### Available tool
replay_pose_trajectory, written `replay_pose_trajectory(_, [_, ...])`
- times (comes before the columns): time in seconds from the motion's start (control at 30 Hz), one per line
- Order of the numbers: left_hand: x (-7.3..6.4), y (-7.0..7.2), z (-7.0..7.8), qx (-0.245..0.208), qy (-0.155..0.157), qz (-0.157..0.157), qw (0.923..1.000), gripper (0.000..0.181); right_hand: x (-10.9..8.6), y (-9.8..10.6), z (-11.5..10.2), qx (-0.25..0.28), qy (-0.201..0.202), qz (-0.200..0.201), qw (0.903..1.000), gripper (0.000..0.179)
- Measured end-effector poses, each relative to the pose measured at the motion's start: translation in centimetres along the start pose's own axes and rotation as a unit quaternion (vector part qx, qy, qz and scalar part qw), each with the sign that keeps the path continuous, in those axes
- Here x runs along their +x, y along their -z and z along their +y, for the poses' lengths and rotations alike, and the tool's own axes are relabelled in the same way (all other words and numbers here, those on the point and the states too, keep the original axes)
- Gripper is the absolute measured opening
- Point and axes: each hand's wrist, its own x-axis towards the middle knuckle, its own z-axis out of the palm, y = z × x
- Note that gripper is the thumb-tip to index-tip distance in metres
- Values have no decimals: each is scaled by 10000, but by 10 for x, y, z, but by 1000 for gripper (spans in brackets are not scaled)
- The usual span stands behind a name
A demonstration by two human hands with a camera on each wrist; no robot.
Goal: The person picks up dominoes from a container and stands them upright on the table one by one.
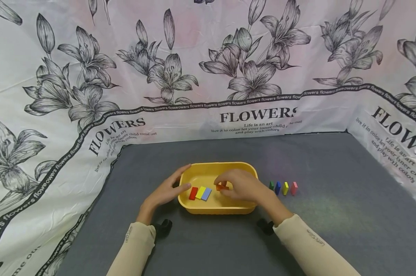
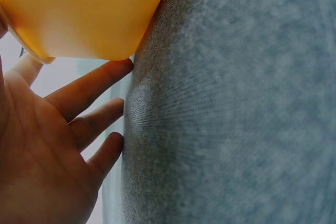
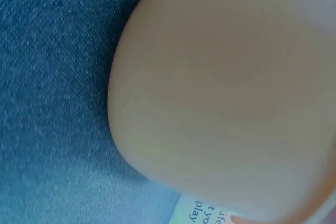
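Note:
A yellow plastic tray (image 1: 218,210) sits on the dark grey table. My left hand (image 1: 165,191) is at its left end, with the thumb over the rim and the other fingers outside. Those fingers look straight and spread in the left wrist view, one touching the tray's (image 2: 79,19) underside edge. Inside the tray, my right hand (image 1: 244,186) pinches an orange block (image 1: 222,187), partly hidden by the fingers. Left of it lie flat a red block (image 1: 193,193), a yellow block (image 1: 200,192) and a light blue block (image 1: 206,194), side by side.
Right of the tray a row of small blocks stands upright: green (image 1: 271,185), dark blue (image 1: 278,188), yellow (image 1: 285,188) and pink (image 1: 294,188). Flower-printed cloth (image 1: 180,122) hangs behind and at both sides. A blurred pale surface fills most of the right wrist view.

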Motion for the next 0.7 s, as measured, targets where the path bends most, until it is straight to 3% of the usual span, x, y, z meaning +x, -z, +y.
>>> replay_pose_trajectory(0.17, [0,0,-1,-16,-36,18,10000,71,-5,6,1,198,-156,155,9996,21])
replay_pose_trajectory(0.37, [0,0,-2,-37,-57,21,10000,70,-7,8,2,335,12,480,9983,21])
replay_pose_trajectory(0.7, [0,1,-3,-22,-121,2,9999,71,-19,18,-1,820,-284,1005,9911,20])
